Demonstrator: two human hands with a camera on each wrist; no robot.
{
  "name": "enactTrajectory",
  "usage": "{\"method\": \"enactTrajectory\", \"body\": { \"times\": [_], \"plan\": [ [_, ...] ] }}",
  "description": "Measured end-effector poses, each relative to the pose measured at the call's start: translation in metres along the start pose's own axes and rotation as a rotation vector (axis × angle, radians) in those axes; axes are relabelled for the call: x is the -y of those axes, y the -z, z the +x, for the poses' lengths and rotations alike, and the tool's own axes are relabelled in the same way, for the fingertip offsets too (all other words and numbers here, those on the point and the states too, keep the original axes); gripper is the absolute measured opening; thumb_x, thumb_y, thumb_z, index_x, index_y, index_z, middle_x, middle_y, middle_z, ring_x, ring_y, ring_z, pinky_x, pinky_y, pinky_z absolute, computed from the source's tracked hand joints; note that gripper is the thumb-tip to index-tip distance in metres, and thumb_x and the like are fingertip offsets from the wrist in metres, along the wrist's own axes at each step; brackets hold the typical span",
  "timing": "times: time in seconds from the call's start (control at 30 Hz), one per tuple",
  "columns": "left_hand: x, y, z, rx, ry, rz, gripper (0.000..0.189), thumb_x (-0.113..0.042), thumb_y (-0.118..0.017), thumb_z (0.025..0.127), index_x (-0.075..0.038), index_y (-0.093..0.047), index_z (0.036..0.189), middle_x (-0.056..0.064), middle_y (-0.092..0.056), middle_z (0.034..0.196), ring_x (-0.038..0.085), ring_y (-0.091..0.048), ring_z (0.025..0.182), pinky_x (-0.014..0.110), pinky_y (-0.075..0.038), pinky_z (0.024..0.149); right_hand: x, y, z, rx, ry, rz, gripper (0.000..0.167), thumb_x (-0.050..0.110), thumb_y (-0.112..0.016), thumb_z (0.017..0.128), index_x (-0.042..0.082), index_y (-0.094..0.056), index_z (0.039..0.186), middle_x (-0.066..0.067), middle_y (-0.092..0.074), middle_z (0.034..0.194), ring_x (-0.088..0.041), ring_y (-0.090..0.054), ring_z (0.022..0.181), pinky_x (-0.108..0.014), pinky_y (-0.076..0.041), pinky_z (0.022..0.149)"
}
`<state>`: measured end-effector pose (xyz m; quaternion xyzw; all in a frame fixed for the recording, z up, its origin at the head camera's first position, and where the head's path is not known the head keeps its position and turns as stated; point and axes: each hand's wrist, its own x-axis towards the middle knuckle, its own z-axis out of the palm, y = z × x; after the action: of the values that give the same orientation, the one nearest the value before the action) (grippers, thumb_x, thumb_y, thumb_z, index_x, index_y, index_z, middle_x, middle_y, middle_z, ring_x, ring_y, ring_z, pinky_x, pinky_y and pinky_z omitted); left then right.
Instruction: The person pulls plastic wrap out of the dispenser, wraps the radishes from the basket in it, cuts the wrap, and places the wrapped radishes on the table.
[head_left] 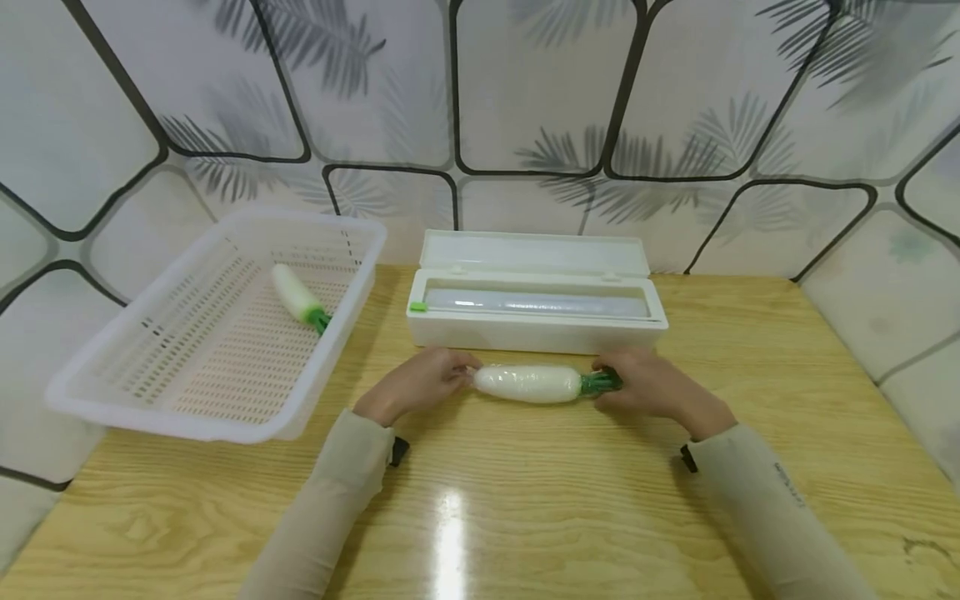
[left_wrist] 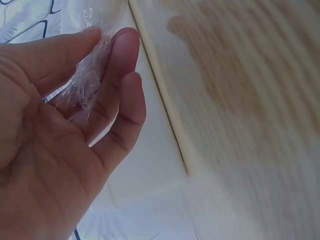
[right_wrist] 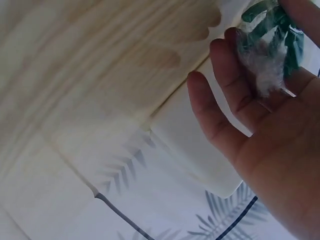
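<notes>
A white radish [head_left: 528, 383] wrapped in clear plastic film lies level between both hands, just in front of a white film dispenser box. My left hand [head_left: 426, 385] pinches the gathered film at the root end; in the left wrist view the crumpled film [left_wrist: 89, 75] sits between thumb and fingers. At the leafy end, my right hand [head_left: 647, 385] holds the wrapped green stalks [head_left: 600, 382] between thumb and fingers. Bunched film over the green leaves [right_wrist: 272, 42] shows in the right wrist view. Whether the radish touches the table is hard to tell.
Behind the radish stands the film dispenser [head_left: 536, 329], lid [head_left: 532, 252] raised, with a film roll [head_left: 536, 303] inside and a green slider [head_left: 417, 307] at its left. A white plastic basket [head_left: 296, 421] on the left holds another radish [head_left: 294, 293]. The wooden table [head_left: 555, 517] meets patterned walls.
</notes>
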<state>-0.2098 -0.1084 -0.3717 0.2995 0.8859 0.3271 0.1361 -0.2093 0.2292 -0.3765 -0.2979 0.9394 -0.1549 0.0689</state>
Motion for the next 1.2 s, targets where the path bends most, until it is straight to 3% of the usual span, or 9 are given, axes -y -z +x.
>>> {"method": "enactTrajectory", "body": {
  "times": [0.17, 0.43, 0.6, 0.83, 0.93, 1.2],
  "plan": [
    [-0.001, 0.000, 0.002, -0.012, -0.020, 0.030, 0.024, -0.002, -0.059, 0.101, 0.005, -0.069, 0.122, 0.016, -0.070, 0.119, 0.020, -0.066, 0.103, 0.037, -0.055, 0.090, 0.000, 0.000, -0.002, -0.008, 0.008, 0.025, 0.025, 0.017, -0.084, 0.083, 0.001, -0.072, 0.097, 0.002, -0.062, 0.086, -0.014, -0.050, 0.075, -0.033, -0.044, 0.067],
    [-0.006, 0.001, 0.004, -0.033, -0.067, 0.005, 0.023, 0.001, -0.061, 0.100, 0.005, -0.069, 0.121, 0.017, -0.071, 0.116, 0.024, -0.068, 0.105, 0.035, -0.056, 0.088, 0.002, 0.001, -0.013, -0.173, 0.101, -0.034, 0.022, 0.009, -0.086, 0.080, 0.000, -0.073, 0.095, -0.001, -0.069, 0.086, -0.015, -0.060, 0.075, -0.038, -0.052, 0.067],
    [-0.011, 0.000, 0.005, -0.030, -0.085, 0.001, 0.025, 0.000, -0.061, 0.100, 0.006, -0.068, 0.123, 0.019, -0.070, 0.118, 0.028, -0.069, 0.108, 0.036, -0.056, 0.090, -0.001, 0.003, -0.020, -0.207, 0.122, -0.042, 0.019, 0.010, -0.087, 0.079, 0.005, -0.072, 0.089, 0.006, -0.064, 0.078, -0.009, -0.053, 0.068, -0.035, -0.048, 0.061],
    [-0.016, -0.003, 0.009, -0.052, -0.067, 0.002, 0.024, 0.002, -0.062, 0.099, 0.005, -0.069, 0.121, 0.018, -0.071, 0.118, 0.029, -0.069, 0.106, 0.035, -0.056, 0.089, 0.001, 0.000, -0.023, -0.149, 0.087, -0.100, 0.028, 0.014, -0.086, 0.081, 0.002, -0.072, 0.102, -0.003, -0.071, 0.093, -0.016, -0.062, 0.077, -0.041, -0.054, 0.068],
    [-0.017, -0.006, 0.011, -0.052, -0.095, 0.005, 0.022, 0.005, -0.063, 0.097, 0.006, -0.070, 0.118, 0.018, -0.071, 0.116, 0.027, -0.070, 0.105, 0.033, -0.056, 0.088, 0.003, -0.002, -0.020, -0.099, 0.072, -0.105, 0.031, 0.018, -0.085, 0.083, 0.001, -0.072, 0.106, -0.008, -0.071, 0.101, -0.019, -0.064, 0.083, -0.041, -0.054, 0.072],
    [-0.016, -0.013, 0.015, -0.041, -0.116, 0.019, 0.022, 0.002, -0.062, 0.099, 0.005, -0.070, 0.119, 0.016, -0.071, 0.117, 0.021, -0.069, 0.102, 0.030, -0.056, 0.085, 0.005, -0.005, -0.017, -0.100, 0.130, -0.139, 0.021, 0.008, -0.084, 0.082, 0.001, -0.072, 0.097, -0.010, -0.070, 0.097, -0.025, -0.066, 0.085, -0.042, -0.055, 0.072]
  ]
}}
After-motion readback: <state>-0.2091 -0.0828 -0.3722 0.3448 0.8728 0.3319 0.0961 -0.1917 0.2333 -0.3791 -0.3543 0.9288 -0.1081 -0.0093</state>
